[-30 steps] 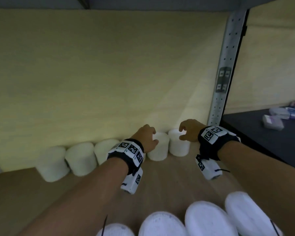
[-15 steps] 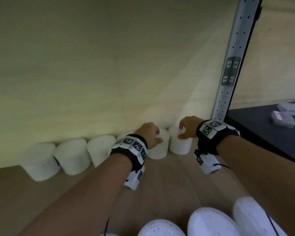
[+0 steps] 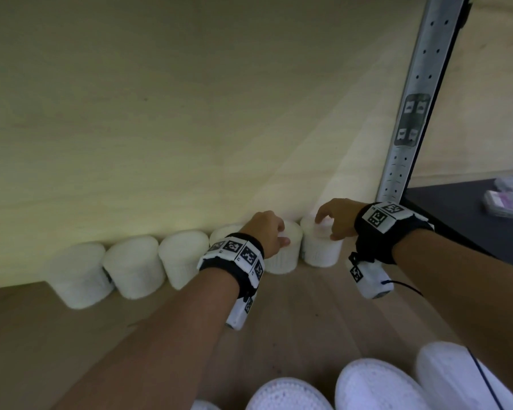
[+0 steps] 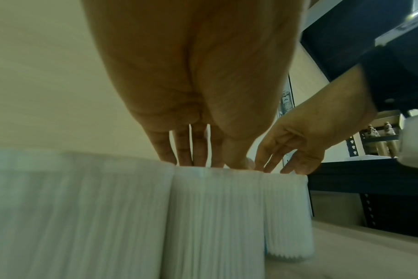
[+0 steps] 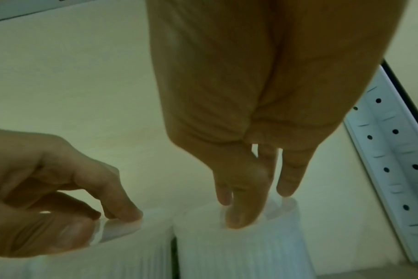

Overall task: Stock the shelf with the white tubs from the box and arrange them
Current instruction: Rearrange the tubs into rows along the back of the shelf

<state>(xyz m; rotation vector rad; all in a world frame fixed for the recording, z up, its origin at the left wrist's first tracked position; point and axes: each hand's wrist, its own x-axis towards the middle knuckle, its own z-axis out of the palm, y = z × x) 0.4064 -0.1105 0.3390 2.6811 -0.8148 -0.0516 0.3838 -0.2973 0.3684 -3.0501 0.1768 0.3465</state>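
White ribbed tubs stand in a row along the shelf's back wall. My left hand [image 3: 279,235] grips the second tub from the right [image 3: 282,260] from above, fingertips and thumb on its lid. The left wrist view shows those fingers [image 4: 165,154] reaching down onto the tub's [image 4: 215,217] top edge. My right hand [image 3: 326,229] holds the rightmost tub [image 3: 320,253] the same way. In the right wrist view its thumb lies at the near rim and its fingertips [image 5: 285,190] at the far rim of this tub [image 5: 239,254].
Three more tubs [image 3: 134,270] continue the row to the left, and another is half hidden behind my left wrist. Several tubs [image 3: 376,383] stand in the foreground. A perforated metal upright [image 3: 412,113] bounds the shelf on the right. Beyond it, a dark shelf [image 3: 456,220] holds small packets [image 3: 504,202].
The view has shifted closer and to the right. Both hands stay on the same two tubs at the right end of the row, with hardly any movement.
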